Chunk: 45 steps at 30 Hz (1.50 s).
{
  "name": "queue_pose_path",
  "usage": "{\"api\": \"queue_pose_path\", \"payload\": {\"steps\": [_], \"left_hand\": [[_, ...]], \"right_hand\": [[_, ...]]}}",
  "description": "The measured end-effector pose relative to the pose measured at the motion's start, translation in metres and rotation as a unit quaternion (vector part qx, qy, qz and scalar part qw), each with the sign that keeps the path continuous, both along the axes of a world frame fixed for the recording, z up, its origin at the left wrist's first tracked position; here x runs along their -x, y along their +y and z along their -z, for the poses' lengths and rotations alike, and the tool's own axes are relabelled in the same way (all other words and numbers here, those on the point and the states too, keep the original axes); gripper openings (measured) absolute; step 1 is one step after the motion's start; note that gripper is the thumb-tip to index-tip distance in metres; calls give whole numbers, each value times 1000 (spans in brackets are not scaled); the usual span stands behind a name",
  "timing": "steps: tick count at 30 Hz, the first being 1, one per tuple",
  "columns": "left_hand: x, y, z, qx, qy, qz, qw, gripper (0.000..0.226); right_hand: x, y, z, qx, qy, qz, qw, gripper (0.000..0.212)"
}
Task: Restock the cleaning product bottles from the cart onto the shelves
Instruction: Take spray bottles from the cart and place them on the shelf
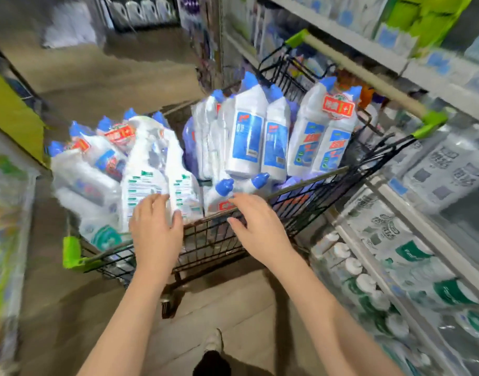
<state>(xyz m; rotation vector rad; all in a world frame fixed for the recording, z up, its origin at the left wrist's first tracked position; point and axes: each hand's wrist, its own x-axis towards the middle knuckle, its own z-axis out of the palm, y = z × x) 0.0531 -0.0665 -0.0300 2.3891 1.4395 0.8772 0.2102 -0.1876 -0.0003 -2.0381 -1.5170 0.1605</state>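
Observation:
A black wire cart [227, 240] with green corners stands in the aisle, packed with white cleaning bottles with blue caps [249, 131]. Twin-packs with red tags [325, 131] stand at its far right. White spray bottles with green print [143, 183] lean at the near left. My left hand [154, 229] reaches over the cart's near rim, fingers spread against the spray bottles. Over the rim beside two lying blue-capped bottles [227, 188], my right hand [257, 223] is open and holds nothing.
Shelves [395, 267] on the right hold white bottles with green labels and wrapped packs. More goods line the left edge [5, 226]. The cart's handle bar [363, 74] lies at the far right near the shelf. My shoe [214, 343] is on the tiled floor.

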Motion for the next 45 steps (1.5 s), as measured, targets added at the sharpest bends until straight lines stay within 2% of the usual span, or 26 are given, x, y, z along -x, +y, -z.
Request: {"api": "queue_pose_path", "payload": {"steps": [4,6,9,11,13,16,19,21,22,24,25,28,29,32,35,37,39,42,43,45], "left_hand": [[25,63,6,73,63,-114,989,49],[32,92,11,153,71,-118,979,53],[34,122,13,296,1,-84,951,54],[34,134,11,332,-29,-71,940,52],[34,140,5,351,-18,-63,934,51],[32,142,-3,350,-2,-59,935,50],[30,136,-5,354,-44,-46,933,52],[32,132,-4,355,-75,-46,931,52],[35,132,-3,355,-91,-47,929,51],[42,130,-2,352,-123,-50,926,49],[46,129,-2,354,-135,-52,924,49],[61,130,-2,374,-175,-42,910,50],[67,131,-4,382,-186,-36,905,52],[78,133,-6,397,-225,-25,890,49],[86,127,-5,411,-262,-12,873,43],[93,125,-1,421,-262,-1,868,30],[105,129,4,401,-254,-51,879,11],[129,155,18,259,-198,-177,929,20],[135,167,24,243,-165,-202,934,29],[141,193,34,285,-95,-236,924,54]], "right_hand": [[17,59,7,18,-35,-14,999,33],[24,86,8,27,-58,-21,998,30],[28,122,8,69,-61,-48,995,31],[27,145,7,111,-44,-56,991,35],[26,164,6,158,3,-51,986,40],[25,186,10,188,84,-33,978,42],[21,206,14,189,164,21,968,48],[14,219,18,170,298,71,937,55],[11,223,18,171,377,88,906,60],[5,229,22,198,464,87,859,71],[2,231,22,205,475,74,853,68],[-3,236,13,167,491,50,854,28],[-4,237,10,156,502,39,849,22],[3,238,1,124,530,7,839,22],[19,240,0,77,523,-3,849,21],[27,238,-4,59,511,-11,857,23],[32,236,-4,49,486,-12,872,27],[34,233,-2,29,477,7,879,30],[35,232,-1,24,479,13,878,32],[37,230,-2,15,481,18,876,34]]}}
